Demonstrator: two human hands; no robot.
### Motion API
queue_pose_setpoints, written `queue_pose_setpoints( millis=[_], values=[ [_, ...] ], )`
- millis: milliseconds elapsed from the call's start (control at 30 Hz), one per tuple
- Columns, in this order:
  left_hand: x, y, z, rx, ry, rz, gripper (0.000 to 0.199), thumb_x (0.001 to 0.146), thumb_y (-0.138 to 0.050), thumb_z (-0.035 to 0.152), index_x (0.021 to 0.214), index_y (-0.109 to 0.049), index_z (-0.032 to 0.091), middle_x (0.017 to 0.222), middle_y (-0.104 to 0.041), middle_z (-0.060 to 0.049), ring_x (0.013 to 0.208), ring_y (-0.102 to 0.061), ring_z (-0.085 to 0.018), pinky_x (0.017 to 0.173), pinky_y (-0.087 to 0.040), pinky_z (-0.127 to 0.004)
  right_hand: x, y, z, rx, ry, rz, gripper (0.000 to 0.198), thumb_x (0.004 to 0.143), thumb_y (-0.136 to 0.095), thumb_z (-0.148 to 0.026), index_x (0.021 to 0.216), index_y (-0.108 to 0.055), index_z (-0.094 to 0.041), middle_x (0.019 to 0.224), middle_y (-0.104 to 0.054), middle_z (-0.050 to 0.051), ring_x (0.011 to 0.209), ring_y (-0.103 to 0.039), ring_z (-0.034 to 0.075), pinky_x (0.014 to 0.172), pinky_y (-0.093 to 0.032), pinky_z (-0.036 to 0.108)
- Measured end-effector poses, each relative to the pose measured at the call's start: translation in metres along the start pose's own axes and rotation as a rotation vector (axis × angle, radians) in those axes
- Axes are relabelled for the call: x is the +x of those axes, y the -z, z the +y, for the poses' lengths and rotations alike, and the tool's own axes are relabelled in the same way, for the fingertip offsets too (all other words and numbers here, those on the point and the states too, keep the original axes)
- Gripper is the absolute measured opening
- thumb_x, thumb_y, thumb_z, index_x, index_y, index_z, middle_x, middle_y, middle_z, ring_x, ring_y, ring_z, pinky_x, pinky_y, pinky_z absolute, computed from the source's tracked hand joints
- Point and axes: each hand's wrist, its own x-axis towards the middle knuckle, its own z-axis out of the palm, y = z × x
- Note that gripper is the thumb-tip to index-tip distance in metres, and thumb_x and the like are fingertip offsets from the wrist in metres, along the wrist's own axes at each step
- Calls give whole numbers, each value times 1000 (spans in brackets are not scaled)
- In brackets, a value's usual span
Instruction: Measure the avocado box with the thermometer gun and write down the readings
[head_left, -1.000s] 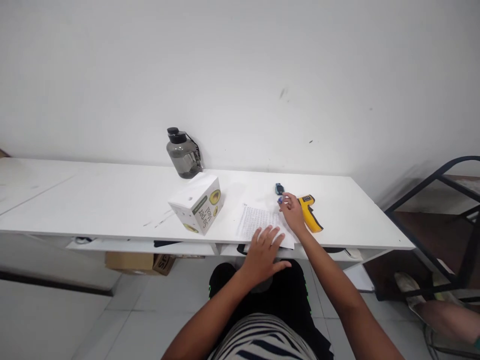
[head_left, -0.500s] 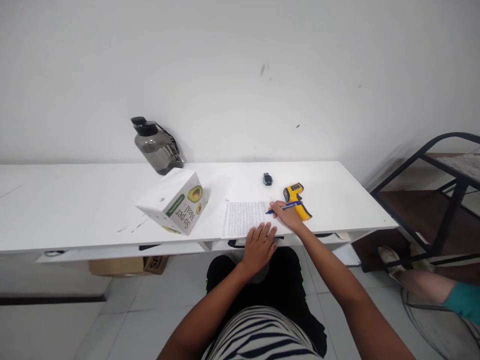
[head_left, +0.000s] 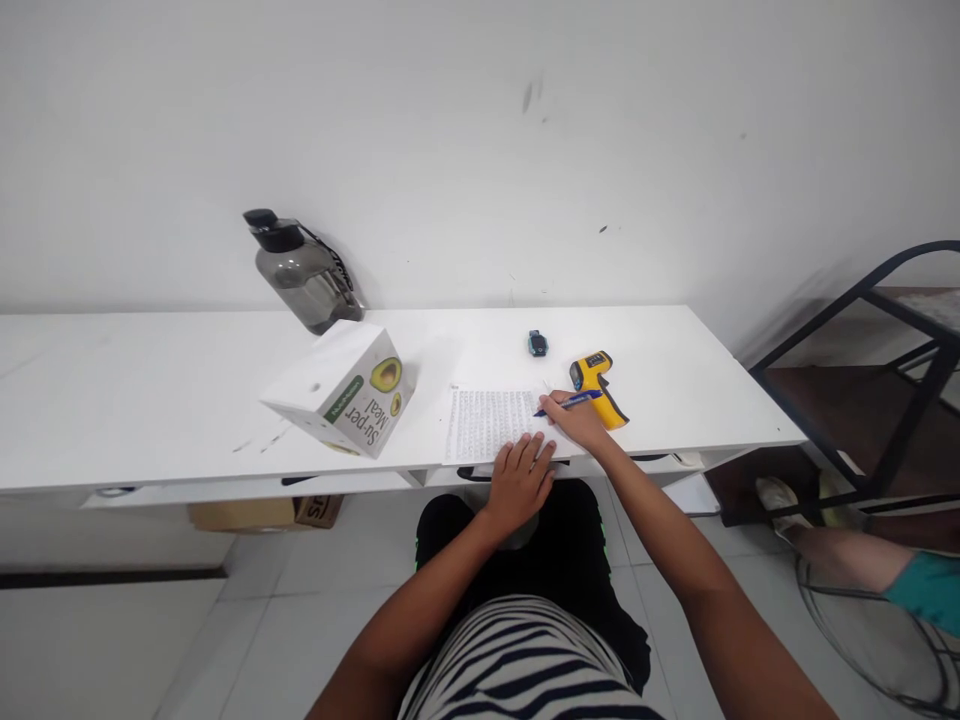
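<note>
While my R hand [head_left: 576, 418] gripped the blue pen [head_left: 576, 401], thumb & fingers were pinched in close round the barrel, w/ no gap I could make out. The tip pointed L at the R part of the paper [head_left: 480, 425]; couldn't tell whether it touched. My L hand [head_left: 519, 490] was unclenched & held nothing: palm down, fingers straight-ish w/ slim gaps btwn, fingertips on the sheet's near edge, rest of the hand off the table's front.

Paper: thin, white, flat, packed w/ rows of small dark marks, too tiny to read. It lay at the front edge of the table [head_left: 165, 400], smooth white top w/ a few dark scuffs nr the box. Just R of the pen hand lay a yellow-&-black gun-shaped device [head_left: 598, 378], prob. hard plastic, the pen's back end crossing in front of it. Beyond the sheet: small dark watch [head_left: 538, 343], squarish face, bluish strap.

Well to the L, a white carton [head_left: 352, 400], flat-sided, avocado pics, "Su-per Meal" upside down; behind it, nr the wall, a see-through grey bottle [head_left: 300, 280] w/ black cap & strap.
</note>
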Motion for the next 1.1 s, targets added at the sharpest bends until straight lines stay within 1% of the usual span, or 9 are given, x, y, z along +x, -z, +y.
queue_pose_setpoints(
  millis=[200, 600, 767, 900, 1000, 1100],
  values=[
    [-1, -2, 0, 10, 0, -10, 50, 88, -54, 38, 137, -50, 26, 139, -54, -4, 129, -46, -22, 110, -27, -39, -2, 1, -2, 16, 7, -14, 39, 85, -46, -42, 53, -52, -21, 59, -60, 0, 67, -58, 16, 69, -41, 27],
    [0, 0, 0, 0, 2, -21, 50, 89, -52, 37, 137, -50, 25, 139, -53, -5, 130, -46, -23, 109, -28, -40, 0, -3, 5, 41, -12, 43, 38, 85, -45, -43, 55, -51, -22, 58, -59, 0, 67, -58, 17, 69, -42, 27],
    [0, -1, 0, -3, -4, -13, 50, 89, -52, 36, 137, -49, 25, 139, -53, -5, 130, -46, -23, 109, -28, -40, -2, -1, 1, 27, 2, 32, 38, 85, -45, -42, 53, -50, -22, 55, -56, -1, 62, -55, 16, 68, -42, 27],
    [0, 1, 0, 0, -2, -19, 49, 89, -52, 36, 136, -50, 25, 140, -53, -5, 130, -46, -23, 110, -27, -40, -2, 0, -1, 23, -3, 11, 37, 84, -46, -41, 53, -50, -21, 55, -56, -1, 63, -56, 16, 66, -41, 26],
    [0, 1, 0, 5, -4, -27, 49, 89, -53, 37, 136, -51, 25, 140, -53, -5, 130, -46, -23, 110, -27, -40, -1, -1, 0, 27, -20, 27, 38, 84, -46, -41, 52, -50, -21, 54, -56, -2, 61, -55, 15, 66, -41, 26],
    [1, 2, 1, 10, -8, -26, 50, 88, -53, 37, 137, -50, 25, 139, -53, -5, 130, -46, -23, 110, -27, -40, 0, -2, 2, 37, -7, 37, 38, 84, -46, -42, 53, -50, -21, 54, -55, -2, 62, -55, 15, 67, -41, 26]
  ],
)
